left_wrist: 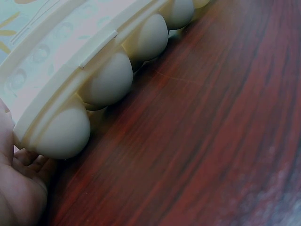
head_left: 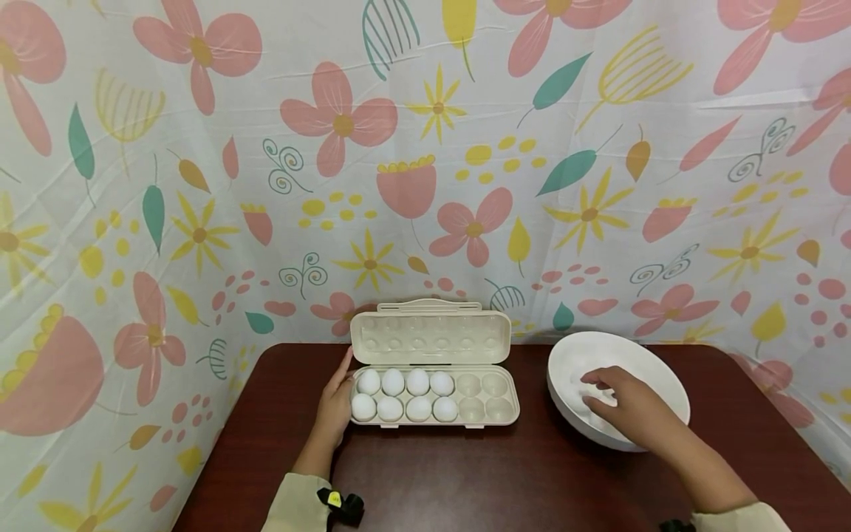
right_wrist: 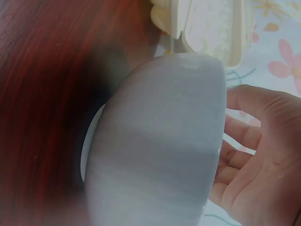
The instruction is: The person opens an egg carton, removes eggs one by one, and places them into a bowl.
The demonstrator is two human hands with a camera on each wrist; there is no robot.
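In the head view, a cream egg carton (head_left: 432, 424) lies with its lid raised. White eggs (head_left: 417, 382) fill the left and middle cups, while several cups at the right end hold none. My left hand (head_left: 335, 406) rests against the carton's left end, its fingers extended along the side. My right hand (head_left: 628, 406) reaches into a white bowl (head_left: 654, 362), thumb and fingers bent around white, egg-like shapes (head_left: 580, 380). The bowl's wall (right_wrist: 155, 136) hides the fingertips in the right wrist view, so whether they grip an egg is unclear.
Both containers stand on a dark red-brown wooden table (head_left: 425, 480). A flowered cloth (head_left: 465, 148) hangs directly behind the table's back edge. The carton's raised lid (head_left: 431, 338) stands close to this cloth.
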